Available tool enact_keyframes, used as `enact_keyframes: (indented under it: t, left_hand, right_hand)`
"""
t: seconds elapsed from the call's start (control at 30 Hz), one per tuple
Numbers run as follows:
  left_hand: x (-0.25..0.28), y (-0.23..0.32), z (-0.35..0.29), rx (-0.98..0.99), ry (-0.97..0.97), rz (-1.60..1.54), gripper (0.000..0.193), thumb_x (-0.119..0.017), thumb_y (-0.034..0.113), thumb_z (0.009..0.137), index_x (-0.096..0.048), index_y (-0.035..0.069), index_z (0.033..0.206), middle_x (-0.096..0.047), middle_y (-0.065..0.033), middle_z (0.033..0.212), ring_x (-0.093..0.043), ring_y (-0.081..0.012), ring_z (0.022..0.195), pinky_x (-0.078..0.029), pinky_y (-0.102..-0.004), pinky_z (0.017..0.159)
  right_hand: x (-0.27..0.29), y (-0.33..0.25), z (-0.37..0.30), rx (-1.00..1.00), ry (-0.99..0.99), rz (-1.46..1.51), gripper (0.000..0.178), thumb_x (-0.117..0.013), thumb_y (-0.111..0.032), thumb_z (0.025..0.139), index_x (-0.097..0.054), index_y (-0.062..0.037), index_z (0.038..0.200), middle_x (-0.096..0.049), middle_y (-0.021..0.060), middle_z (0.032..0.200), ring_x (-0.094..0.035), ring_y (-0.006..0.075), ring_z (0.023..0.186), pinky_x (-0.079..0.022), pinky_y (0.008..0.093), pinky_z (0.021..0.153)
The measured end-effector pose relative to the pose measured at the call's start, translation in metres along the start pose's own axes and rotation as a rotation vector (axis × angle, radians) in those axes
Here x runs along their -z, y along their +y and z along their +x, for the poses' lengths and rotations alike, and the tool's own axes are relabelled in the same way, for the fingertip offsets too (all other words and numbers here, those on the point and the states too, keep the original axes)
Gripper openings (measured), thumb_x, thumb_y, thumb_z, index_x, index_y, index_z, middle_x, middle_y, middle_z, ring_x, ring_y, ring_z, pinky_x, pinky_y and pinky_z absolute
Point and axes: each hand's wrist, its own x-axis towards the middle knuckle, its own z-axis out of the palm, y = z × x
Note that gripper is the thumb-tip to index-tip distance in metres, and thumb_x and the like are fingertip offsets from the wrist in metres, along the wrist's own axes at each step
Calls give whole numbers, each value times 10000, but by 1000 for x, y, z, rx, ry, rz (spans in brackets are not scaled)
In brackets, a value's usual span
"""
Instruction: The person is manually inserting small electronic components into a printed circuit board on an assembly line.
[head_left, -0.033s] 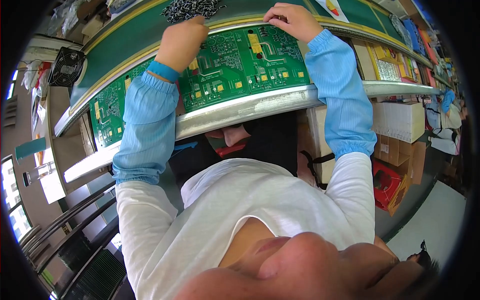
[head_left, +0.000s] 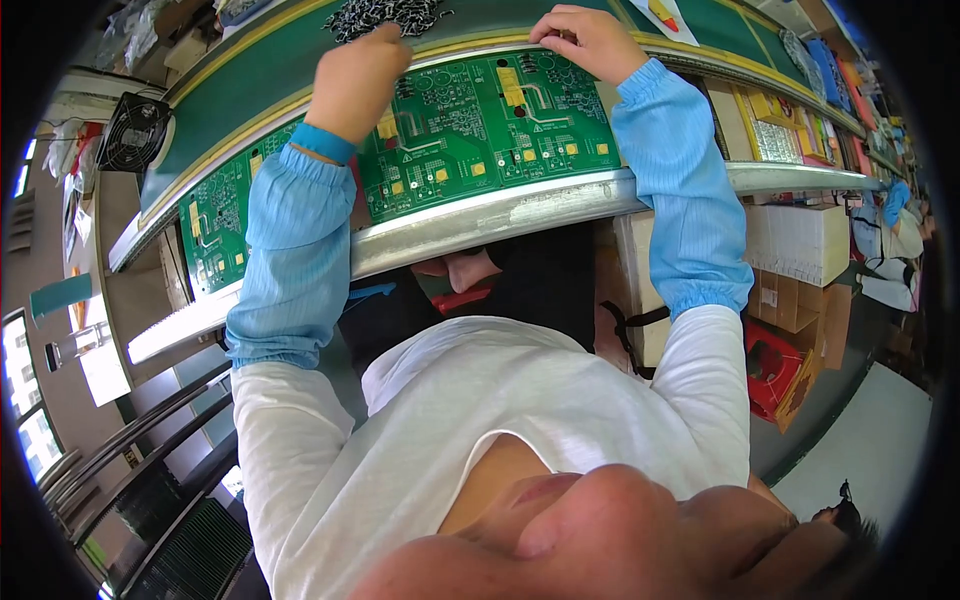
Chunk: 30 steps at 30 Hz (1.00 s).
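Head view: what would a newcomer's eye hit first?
Probably the bright green circuit boards, lined up behind the metal rail across the upper middle. Next, the light-blue sleeve covers on both forearms, leading up to the left hand and right hand over the boards' far side. Then the dark heap of small parts at the top edge, just beyond the left hand.

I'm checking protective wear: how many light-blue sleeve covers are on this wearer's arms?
2. The left sleeve cover is on the forearm behind the left hand; the right sleeve cover is behind the right hand.
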Motion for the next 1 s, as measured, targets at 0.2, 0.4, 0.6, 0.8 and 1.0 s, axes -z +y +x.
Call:
enact_keyframes:
  t: [0.2,0.4,0.6,0.8,1.0]
  left_hand:
    - [-3,-25,-9,343,181,-108,275,-637,374,921,-751,138,838,-639,-52,871,-648,-297,835,-520,-428,663]
    - [-11,-26,-14,279,262,-130,249,-679,320,895,-740,102,998,-646,-82,1022,-612,-293,1028,-513,-411,809]
    - [-10,14,-5,181,273,-183,601,-721,173,855,-514,153,1419,-538,-84,1386,-510,-309,1245,-432,-462,982]
    - [-8,18,0,6,264,-309,604,-737,132,814,-546,132,1387,-565,-108,1346,-529,-325,1224,-438,-447,990]
    - [-5,11,-20,-11,263,-521,606,-718,-19,779,-540,80,1350,-570,-222,1243,-559,-421,1150,-462,-468,958]
  right_hand:
    - [0,-14,-5,-477,-127,-151,189,-677,-193,901,-695,-90,1059,-687,98,955,-670,266,872,-533,359,767]
    - [-81,-180,31,-71,-372,-195,488,-748,-345,798,-659,-117,1220,-632,98,1264,-569,302,1193,-477,440,970]
    - [-144,-223,17,-202,-375,-312,672,-720,-474,821,-538,-154,1383,-508,50,1449,-421,284,1380,-351,510,1070]
    - [-125,-227,9,-278,-347,-371,563,-660,-461,887,-560,-167,1356,-516,22,1458,-444,255,1367,-363,508,1025]
    - [-100,-210,-43,-427,-274,-426,459,-618,-460,926,-605,-185,1292,-551,-8,1440,-469,263,1355,-346,538,1042]
